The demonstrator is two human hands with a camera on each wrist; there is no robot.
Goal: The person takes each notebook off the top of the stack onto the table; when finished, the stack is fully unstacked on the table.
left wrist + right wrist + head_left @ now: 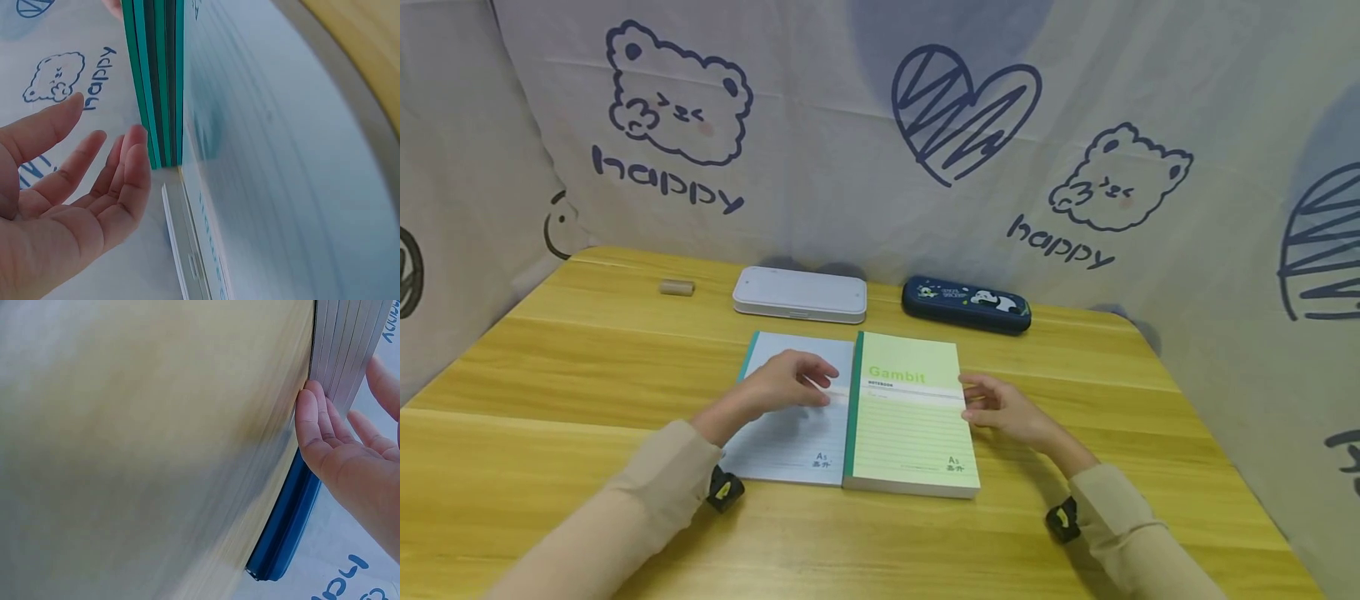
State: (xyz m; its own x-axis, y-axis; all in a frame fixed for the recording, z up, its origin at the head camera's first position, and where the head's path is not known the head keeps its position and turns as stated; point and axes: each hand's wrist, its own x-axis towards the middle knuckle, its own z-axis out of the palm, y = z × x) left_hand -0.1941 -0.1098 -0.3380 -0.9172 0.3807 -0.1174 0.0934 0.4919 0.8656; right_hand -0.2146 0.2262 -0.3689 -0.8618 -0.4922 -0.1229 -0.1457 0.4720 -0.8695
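A thick stack of paper notebooks (917,433), pale green uppermost, lies on the yellow wooden bench (880,550). The right hand (1011,408) touches the stack's right edge, grip wide. The left hand (786,383), grip loosely parted and empty, partly hides a pale-blue paper notebook (790,446) just beside the stack.

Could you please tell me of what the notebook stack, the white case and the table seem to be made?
Notebook stack: paper with smooth, probably card covers; the right wrist view shows layered page edges.
White case: metal or hard plastic; smooth, faintly shiny, with rounded corners.
Table: wood or perhaps laminate; streaked grain, soft sheen.
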